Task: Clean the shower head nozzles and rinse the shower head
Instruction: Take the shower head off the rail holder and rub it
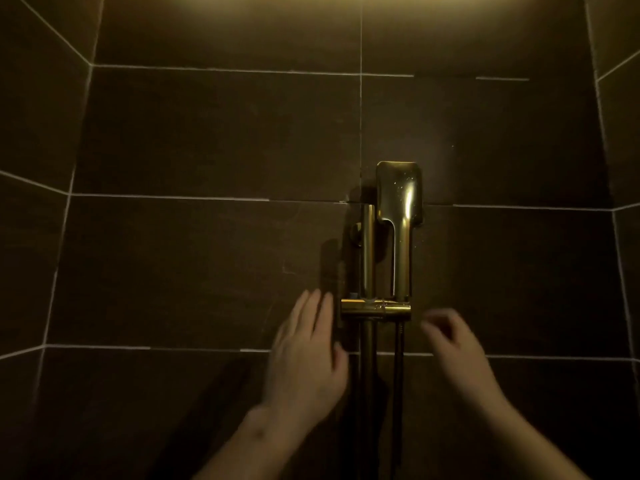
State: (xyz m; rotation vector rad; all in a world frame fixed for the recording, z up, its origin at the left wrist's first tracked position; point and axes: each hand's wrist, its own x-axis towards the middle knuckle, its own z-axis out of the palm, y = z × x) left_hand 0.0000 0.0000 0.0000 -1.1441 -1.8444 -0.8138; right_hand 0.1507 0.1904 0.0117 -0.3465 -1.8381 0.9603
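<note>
A gold hand shower head (400, 199) stands upright in its gold holder (375, 310) on a vertical rail (367, 251). Its back faces me, so the nozzles are hidden, and water drops speckle it. My left hand (308, 351) is raised just left of the holder, fingers straight and together, palm toward the wall, holding nothing. My right hand (453, 344) hovers just right of the holder, fingers curled loosely and blurred, also holding nothing. Neither hand touches the shower head.
Dark brown wall tiles (207, 133) with pale grout lines fill the view, with side walls angling in at left and right. The rail and a thin hose (398, 375) run down between my forearms. Light is dim, brightest at the top.
</note>
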